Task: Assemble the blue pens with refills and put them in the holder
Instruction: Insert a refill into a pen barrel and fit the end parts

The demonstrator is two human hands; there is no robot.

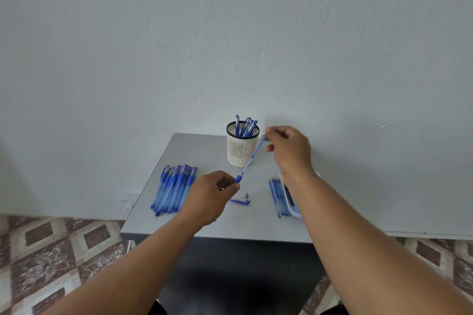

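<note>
While the left hand (215, 190) pinches the pen barrel (249, 160), the right hand (286, 146) pinches its top.

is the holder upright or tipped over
Upright: the holder stands on the table, rim on top, pens sticking up out of it.

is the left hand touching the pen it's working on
Touching: the head view shows the left hand pinching the lower end of the pen.
</note>
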